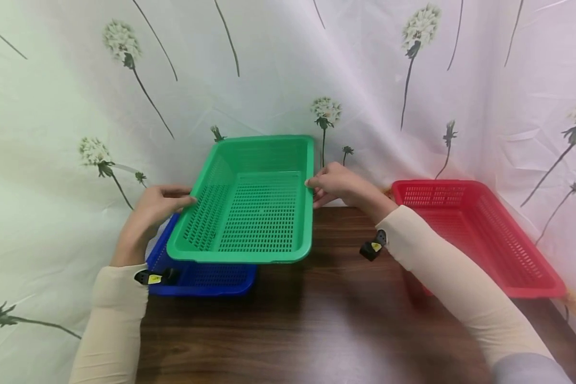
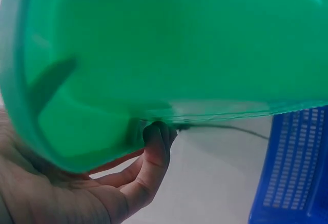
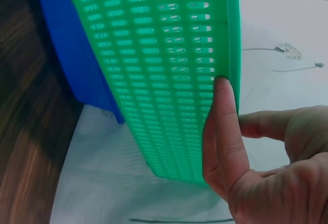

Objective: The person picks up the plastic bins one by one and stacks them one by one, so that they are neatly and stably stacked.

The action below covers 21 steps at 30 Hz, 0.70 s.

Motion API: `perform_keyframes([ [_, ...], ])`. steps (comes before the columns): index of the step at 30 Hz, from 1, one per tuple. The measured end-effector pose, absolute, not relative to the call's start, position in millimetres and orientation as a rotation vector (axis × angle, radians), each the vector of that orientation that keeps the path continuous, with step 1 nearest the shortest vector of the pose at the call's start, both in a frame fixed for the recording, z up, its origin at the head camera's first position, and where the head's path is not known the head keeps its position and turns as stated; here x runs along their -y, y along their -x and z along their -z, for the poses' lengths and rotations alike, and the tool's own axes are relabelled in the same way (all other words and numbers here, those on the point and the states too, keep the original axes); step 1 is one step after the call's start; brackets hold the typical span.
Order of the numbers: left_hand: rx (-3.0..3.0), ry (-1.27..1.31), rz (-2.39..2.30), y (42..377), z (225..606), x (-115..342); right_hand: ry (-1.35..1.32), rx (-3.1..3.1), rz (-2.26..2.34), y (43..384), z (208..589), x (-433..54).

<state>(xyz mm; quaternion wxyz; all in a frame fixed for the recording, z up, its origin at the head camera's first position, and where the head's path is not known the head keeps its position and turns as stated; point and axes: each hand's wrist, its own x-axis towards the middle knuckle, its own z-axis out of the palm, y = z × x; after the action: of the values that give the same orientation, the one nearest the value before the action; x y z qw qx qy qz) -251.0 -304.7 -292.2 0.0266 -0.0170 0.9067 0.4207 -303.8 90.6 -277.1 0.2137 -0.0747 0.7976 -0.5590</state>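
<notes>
A green perforated plastic basket (image 1: 264,213) is held up in the air, its inside tilted toward the head camera. My left hand (image 1: 160,210) grips its left rim, thumb over the edge and fingers underneath, as the left wrist view shows below the green wall (image 2: 113,44). On the opposite side my right hand (image 1: 333,184) pinches the right rim, thumb on top. In the right wrist view the fingers (image 3: 228,137) press against the slotted outer wall (image 3: 154,80). Partly hidden below the green basket, a blue basket (image 1: 201,290) sits on the table at the left.
A red basket (image 1: 489,240) stands at the right side of the brown wooden table (image 1: 288,330), partly behind my right forearm. A white curtain (image 1: 269,64) printed with dandelions hangs behind and at both sides.
</notes>
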Motion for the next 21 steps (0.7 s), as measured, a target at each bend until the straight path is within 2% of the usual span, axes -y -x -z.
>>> perform_keyframes([
  [11,-2.796,0.099,-1.330,248.1,297.9,344.0,0.257,-2.124,1.601,305.0,286.4,-55.4],
  [21,-2.801,0.278,-1.312,243.9,306.6,372.5,0.269,-2.065,1.658,304.9,296.3,-23.2],
])
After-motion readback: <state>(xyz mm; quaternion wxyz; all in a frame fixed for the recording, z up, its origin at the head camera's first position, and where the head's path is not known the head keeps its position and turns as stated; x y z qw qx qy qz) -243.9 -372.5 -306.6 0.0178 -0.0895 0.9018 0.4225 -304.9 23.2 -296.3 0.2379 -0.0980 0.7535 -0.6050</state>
